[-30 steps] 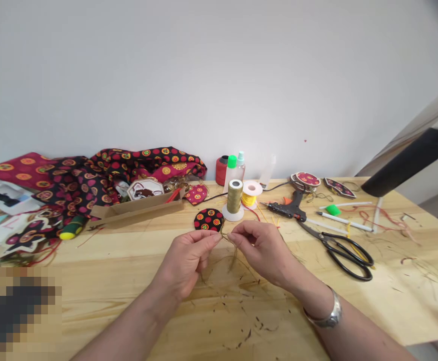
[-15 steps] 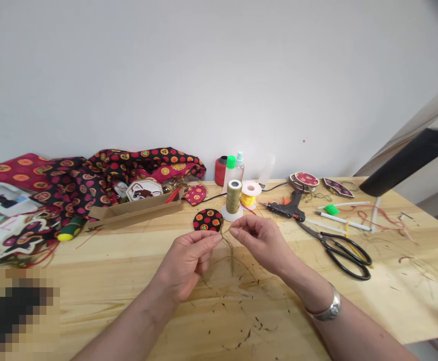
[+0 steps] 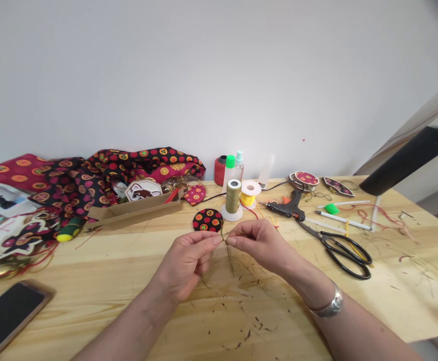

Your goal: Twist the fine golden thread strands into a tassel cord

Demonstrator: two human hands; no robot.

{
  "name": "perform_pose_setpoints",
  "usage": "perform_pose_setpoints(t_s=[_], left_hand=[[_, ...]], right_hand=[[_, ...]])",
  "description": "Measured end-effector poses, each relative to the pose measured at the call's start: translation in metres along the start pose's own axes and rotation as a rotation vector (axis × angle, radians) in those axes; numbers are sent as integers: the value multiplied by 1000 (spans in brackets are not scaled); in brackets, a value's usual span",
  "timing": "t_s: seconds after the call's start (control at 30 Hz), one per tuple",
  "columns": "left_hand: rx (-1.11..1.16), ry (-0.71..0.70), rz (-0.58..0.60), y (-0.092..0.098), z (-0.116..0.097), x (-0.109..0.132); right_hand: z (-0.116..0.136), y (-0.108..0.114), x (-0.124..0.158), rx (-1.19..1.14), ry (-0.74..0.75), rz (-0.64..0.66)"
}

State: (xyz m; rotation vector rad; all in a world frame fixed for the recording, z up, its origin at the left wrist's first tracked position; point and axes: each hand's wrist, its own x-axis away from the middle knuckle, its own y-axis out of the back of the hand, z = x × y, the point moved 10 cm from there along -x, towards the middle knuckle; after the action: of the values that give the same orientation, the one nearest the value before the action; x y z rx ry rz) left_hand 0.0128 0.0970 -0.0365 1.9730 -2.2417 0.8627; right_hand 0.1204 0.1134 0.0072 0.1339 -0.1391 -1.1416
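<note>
Pinching thin green-gold thread (image 3: 230,254) between thumb and finger of the left hand (image 3: 188,255), just beside the round spotted patch (image 3: 207,220). Pinching the same thread with the right hand (image 3: 262,245) too, fingertips pressed together and almost touching the left ones. Hanging down from the pinch in loose ends, over the middle of the worktop (image 3: 128,271). Can't tell if tied to the patch.

Probably very light, soft and bendy, a bit slippery, and quick to tangle. Best held by the fingertips, close to the crossing, not by the loose ends.

Looking around from left to right: toward the front left corner, a phone (image 3: 11,316). Along the back edge, crumpled spotted cloth (image 3: 79,175), with a long cardboard box (image 3: 136,213) in front. Behind the hands, a standing gold spool (image 3: 234,196), then a yellow spool (image 3: 249,199) next door. Farther right, a black glue gun (image 3: 288,206), then black-handled scissors (image 3: 344,255). Near the back right corner, a big black tube (image 3: 410,163).

Most in the way: the gold spool, easy to bump, and small dark bits (image 3: 248,335) scattered toward the front edge, likely to stick to the thread.
</note>
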Motion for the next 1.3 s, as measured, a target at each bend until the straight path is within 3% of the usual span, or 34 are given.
perform_pose_setpoints(t_s=[0.3, 0.53, 0.73, 1.07, 1.3], left_hand=[[-144, -123, -118, 12, -10, 0], [-199, -181, -198, 16, -18, 2], [-227, -195, -198, 15, -20, 5], [-75, -141, -141, 9, -15, 5], [61, -68, -31, 0, -6, 3]], right_hand=[[12, 1, 7, 163, 43, -30], [9, -5, 9, -2, -22, 44], [2, -24, 13, -13, -93, 142], [11, -35, 16, 340, 113, 83], [9, -41, 19, 522, 147, 116]])
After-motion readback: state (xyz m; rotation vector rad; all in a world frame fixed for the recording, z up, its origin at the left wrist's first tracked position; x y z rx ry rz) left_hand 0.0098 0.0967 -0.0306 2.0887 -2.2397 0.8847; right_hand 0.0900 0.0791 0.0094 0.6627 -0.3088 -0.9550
